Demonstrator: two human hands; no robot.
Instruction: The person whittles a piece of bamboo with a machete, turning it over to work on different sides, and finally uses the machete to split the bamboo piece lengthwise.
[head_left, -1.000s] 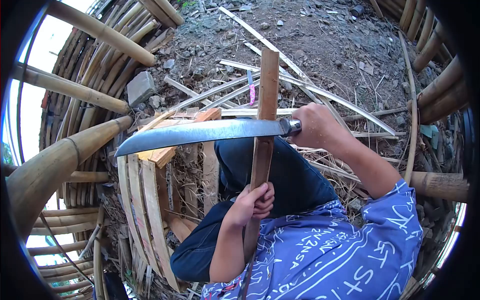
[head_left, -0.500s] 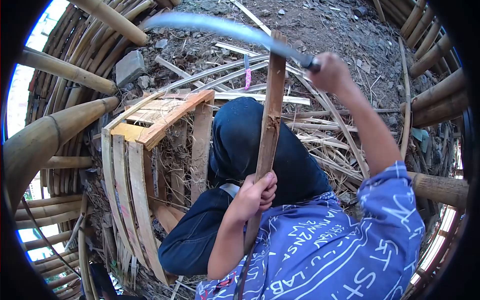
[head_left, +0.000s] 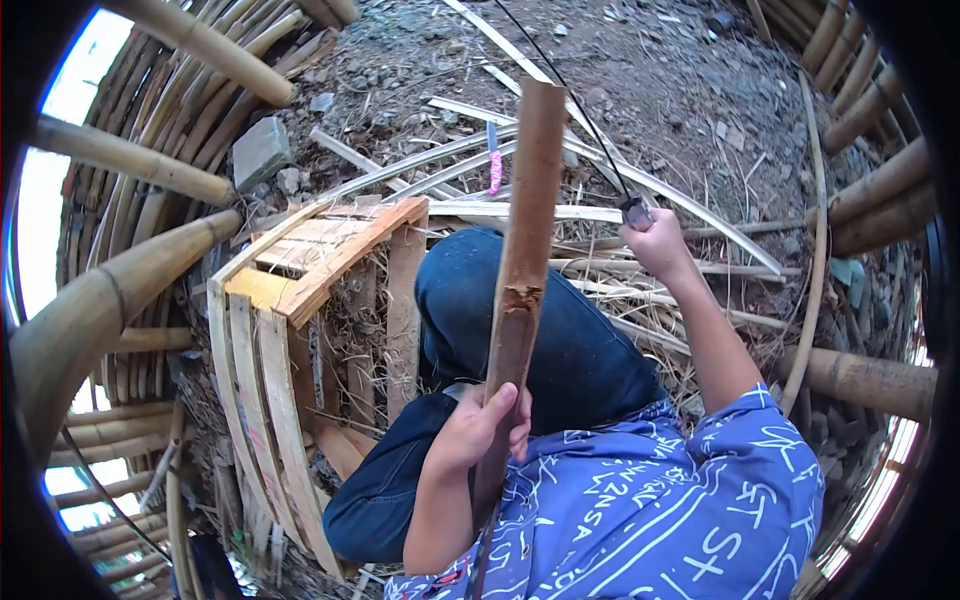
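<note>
My left hand (head_left: 482, 428) is closed around a long split bamboo piece (head_left: 530, 200), which stands tilted up from my lap with a rough node midway. My right hand (head_left: 658, 245) grips the dark handle of a machete (head_left: 635, 213). The blade is seen edge-on as a thin dark line, running up and left past the bamboo's top, and appears apart from it. Most of the bamboo's lower end is hidden by my left hand and shirt.
A slatted wooden crate (head_left: 270, 340) with shavings lies left of my knees. Ahead on the ground are a pink-handled knife (head_left: 494, 165), pale bamboo strips (head_left: 690, 200) and a concrete block (head_left: 262, 152). Thick bamboo poles (head_left: 150, 160) stand on both sides.
The machete has come down and right from across the bamboo's top, its blade turning edge-on. The bamboo piece has tilted slightly left, still in my left hand.
</note>
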